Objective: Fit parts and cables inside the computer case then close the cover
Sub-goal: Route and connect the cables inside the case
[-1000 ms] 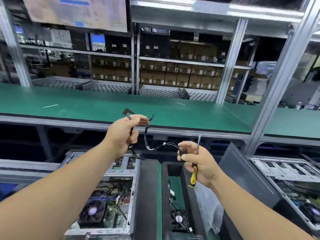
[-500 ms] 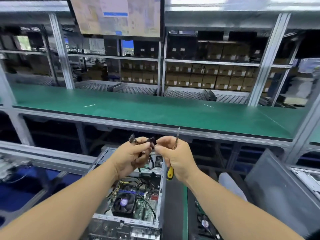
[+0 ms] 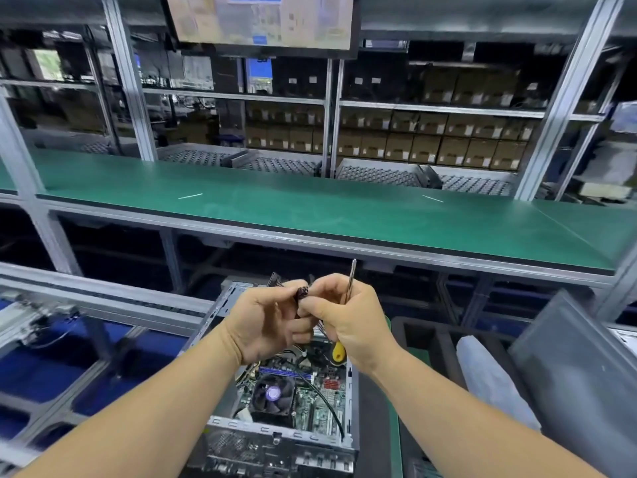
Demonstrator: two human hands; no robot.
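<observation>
From the head camera, both hands meet above the open computer case (image 3: 281,422), a grey sheet-metal box with a perforated near wall, its long axis running away from the viewer. Inside lies a green circuit board with a round black fan (image 3: 273,395) on a finned cooler, a blue slot strip behind it, and a thin black cable (image 3: 322,398) curving across the board.

The left hand (image 3: 265,326) has its fingers curled and pinches a small black plastic connector (image 3: 302,292), blocky in shape, its pin face turned toward the camera; dark wires run off behind the fingers. The right hand (image 3: 348,322) pinches the same connector from the other side with thumb and forefinger, while its remaining fingers wrap a screwdriver (image 3: 350,282). The slim steel shaft stands nearly upright, tip up and tilted slightly right; the yellow handle end pokes out below the palm.

Behind the hands runs a long counter (image 3: 310,215) covered in smooth green mat with an aluminium edge. To the right sit a crumpled translucent plastic bag (image 3: 489,377) and a flat grey metal panel (image 3: 579,370), leaning tilted.
</observation>
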